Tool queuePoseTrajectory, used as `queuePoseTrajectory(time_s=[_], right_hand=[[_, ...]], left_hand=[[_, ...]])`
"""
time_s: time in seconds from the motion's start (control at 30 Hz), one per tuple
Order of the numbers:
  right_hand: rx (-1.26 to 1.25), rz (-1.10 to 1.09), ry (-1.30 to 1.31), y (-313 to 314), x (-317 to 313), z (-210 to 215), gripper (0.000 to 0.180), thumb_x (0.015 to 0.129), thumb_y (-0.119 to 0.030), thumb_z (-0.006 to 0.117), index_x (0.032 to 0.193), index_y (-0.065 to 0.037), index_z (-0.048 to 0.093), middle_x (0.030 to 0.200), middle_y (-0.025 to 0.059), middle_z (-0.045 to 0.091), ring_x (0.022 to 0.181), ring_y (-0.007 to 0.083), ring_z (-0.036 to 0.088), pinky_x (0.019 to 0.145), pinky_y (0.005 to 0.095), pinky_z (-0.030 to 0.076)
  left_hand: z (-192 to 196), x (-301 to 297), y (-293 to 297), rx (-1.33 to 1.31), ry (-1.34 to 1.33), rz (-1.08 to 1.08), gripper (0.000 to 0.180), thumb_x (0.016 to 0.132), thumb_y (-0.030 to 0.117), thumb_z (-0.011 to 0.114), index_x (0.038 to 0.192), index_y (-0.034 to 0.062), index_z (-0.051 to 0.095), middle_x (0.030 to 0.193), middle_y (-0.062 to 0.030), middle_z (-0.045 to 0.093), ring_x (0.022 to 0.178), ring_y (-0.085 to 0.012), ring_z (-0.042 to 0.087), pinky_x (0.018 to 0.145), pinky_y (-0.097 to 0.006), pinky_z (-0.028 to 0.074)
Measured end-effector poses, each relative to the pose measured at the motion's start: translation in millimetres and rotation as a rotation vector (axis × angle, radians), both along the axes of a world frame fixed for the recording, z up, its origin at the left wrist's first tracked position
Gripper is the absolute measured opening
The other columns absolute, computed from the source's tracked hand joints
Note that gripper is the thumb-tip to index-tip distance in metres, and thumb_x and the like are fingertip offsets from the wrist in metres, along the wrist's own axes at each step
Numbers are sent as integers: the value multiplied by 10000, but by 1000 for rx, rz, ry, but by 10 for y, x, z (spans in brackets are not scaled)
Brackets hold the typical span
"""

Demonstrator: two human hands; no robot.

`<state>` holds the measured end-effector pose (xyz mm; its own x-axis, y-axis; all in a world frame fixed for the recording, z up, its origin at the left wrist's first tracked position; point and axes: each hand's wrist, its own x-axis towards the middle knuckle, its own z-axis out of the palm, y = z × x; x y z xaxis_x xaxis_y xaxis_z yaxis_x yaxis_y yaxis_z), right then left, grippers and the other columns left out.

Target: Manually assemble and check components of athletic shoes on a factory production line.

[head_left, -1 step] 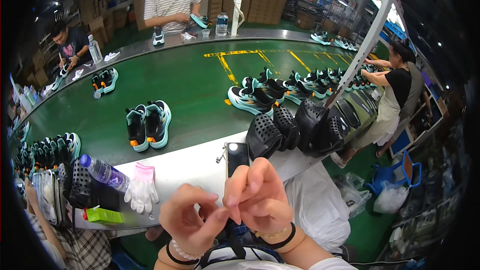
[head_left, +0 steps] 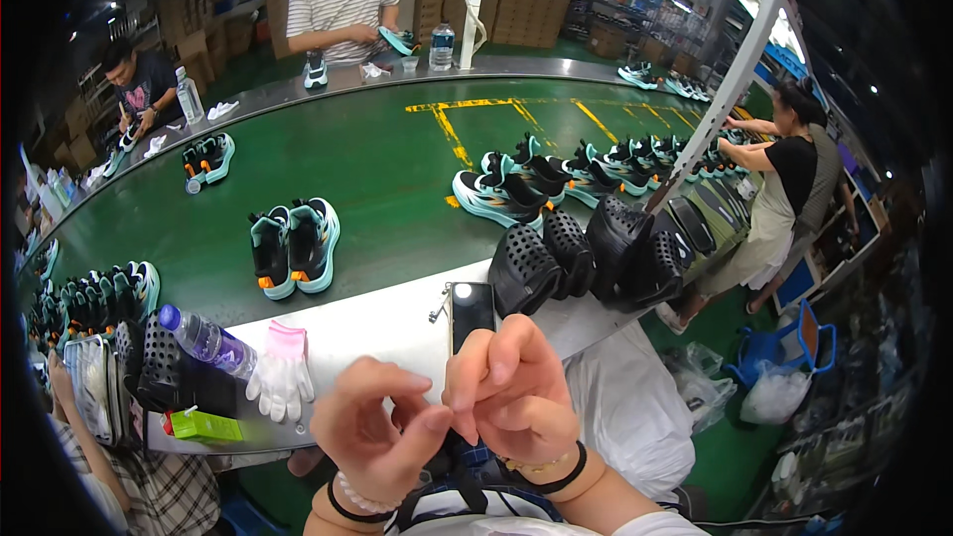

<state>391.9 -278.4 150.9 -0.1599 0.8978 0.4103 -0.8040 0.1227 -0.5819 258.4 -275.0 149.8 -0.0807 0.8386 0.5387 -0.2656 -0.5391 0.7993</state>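
Observation:
Both hands are raised close together above the near edge of the pale worktop (head_left: 387, 323). My left hand (head_left: 372, 427) has its fingers curled towards the thumb, whose tip comes up against the fingertips of the other hand. My right hand (head_left: 511, 387) is bent inward, with index finger and thumb drawn in as in a pinch. Anything between the fingertips is too small to make out. Just beyond the right hand lies a dark phone (head_left: 471, 308), with a small metal charm at its side. White gloves with a pink cuff (head_left: 283, 377) rest left of the hands.
A pair of black and turquoise sneakers (head_left: 294, 248) stands on the green conveyor belt (head_left: 387, 189). Black perforated shoe shapes (head_left: 526, 268) crowd the right. A purple-capped bottle (head_left: 208, 342) and a green carton (head_left: 205, 427) lie left. Co-workers sit across and stand at right.
My left hand has shifted very slightly to the left and up. The right hand and the things on the worktop look the same.

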Motion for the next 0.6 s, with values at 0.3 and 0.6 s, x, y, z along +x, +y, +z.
queuePoseTrajectory(time_s=[0.3,0.6], right_hand=[[-83,323,-101,-54,150,51,947,620,37,398,1483,-26,13,535,41,463,443,105,409,458,234,361],[-66,441,121,-104,174,41,1045,594,-37,442,1481,-52,-110,474,-12,369,350,114,326,412,322,478]], left_hand=[[183,109,211,-155,-4,-234,135,771,-19,670,899,-23,627,763,-35,605,632,-60,516,559,-196,379],[201,155,253,-121,-51,-257,123,798,-18,662,910,-27,613,770,-49,601,639,-64,516,567,-197,391]])
